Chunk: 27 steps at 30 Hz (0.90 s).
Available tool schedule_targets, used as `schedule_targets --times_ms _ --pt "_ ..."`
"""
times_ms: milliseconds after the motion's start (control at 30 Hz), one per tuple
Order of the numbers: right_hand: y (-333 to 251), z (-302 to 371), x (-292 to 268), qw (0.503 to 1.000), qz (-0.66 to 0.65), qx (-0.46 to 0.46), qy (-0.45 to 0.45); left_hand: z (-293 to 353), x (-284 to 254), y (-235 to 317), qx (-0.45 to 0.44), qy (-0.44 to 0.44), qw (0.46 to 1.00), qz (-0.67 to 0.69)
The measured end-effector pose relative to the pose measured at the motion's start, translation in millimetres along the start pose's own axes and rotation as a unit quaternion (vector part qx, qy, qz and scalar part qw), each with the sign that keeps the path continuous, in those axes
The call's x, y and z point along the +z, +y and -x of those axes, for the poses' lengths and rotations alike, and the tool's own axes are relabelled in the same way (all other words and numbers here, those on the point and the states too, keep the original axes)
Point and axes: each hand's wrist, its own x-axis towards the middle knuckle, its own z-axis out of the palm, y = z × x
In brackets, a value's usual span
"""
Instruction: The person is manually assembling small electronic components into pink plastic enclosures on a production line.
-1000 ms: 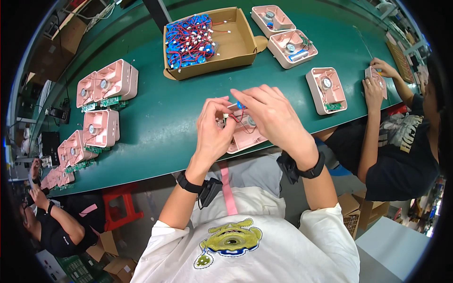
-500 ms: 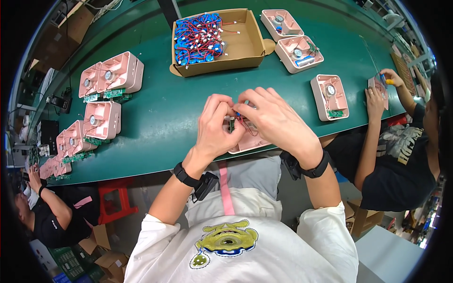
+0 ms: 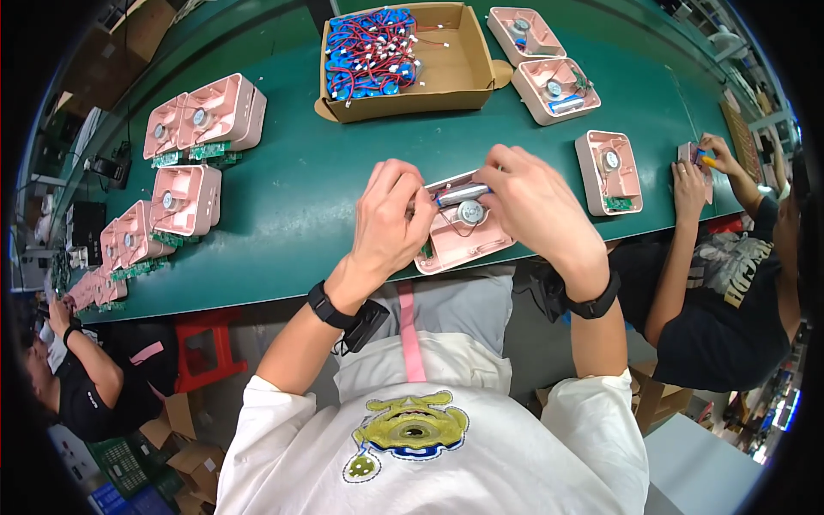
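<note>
**Both hands at a pink shell on the green bench**

Pink plastic housing (image 3: 463, 232), shallow, rectangular with rounded corners, open face up, lying tilted at the near edge of the green table (image 3: 292, 206). Inside it, a round metal disc with dark wires beside it. Across its far rim, a slim silver-blue cylinder (image 3: 461, 194), smooth and glossy, lying level.

Left hand (image 3: 386, 219) just left of the housing, fingers curled narrow, tips pinched at the cylinder's left end; black band on the wrist. Right hand (image 3: 536, 206) just right of the housing, fingers bent close together, tips on the cylinder's right end, palm covering the housing's right edge; black band on that wrist too. Whether the thumbs press the shell itself: cannot tell.

Beyond the housing, well apart, an open brown cardboard box (image 3: 455, 60), matte, flaps folded out, its left half heaped with blue cells and red-and-white leads (image 3: 369, 51). Right of that box, two more pink shells (image 3: 554, 90), one holding a blue cylinder. Right of the housing, near, a single upturned pink shell (image 3: 608, 167) with a green board at its near end. Left of the housing, well apart, a cluster of stacked pink shells (image 3: 202, 120) with green boards showing below them. Far right of the housing, another person's hands (image 3: 704, 163) on a small pink part.
</note>
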Motion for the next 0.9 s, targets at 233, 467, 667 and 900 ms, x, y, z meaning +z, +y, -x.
schedule_targets --times_ms 233,467,667,900 --pt "11 -3 2 0.997 -0.025 -0.066 0.033 2 -34 4 -0.006 -0.101 0.993 0.06" --pt "11 -9 9 0.992 -0.079 -0.084 0.057 8 -34 -7 -0.059 -0.116 0.984 0.118" --pt "14 -9 12 0.987 -0.114 -0.085 0.07 2 -33 4 -0.076 -0.13 0.982 0.117" --pt "15 -10 7 0.992 -0.105 -0.07 0.019 -3 -38 12 -0.082 -0.155 0.98 0.09"
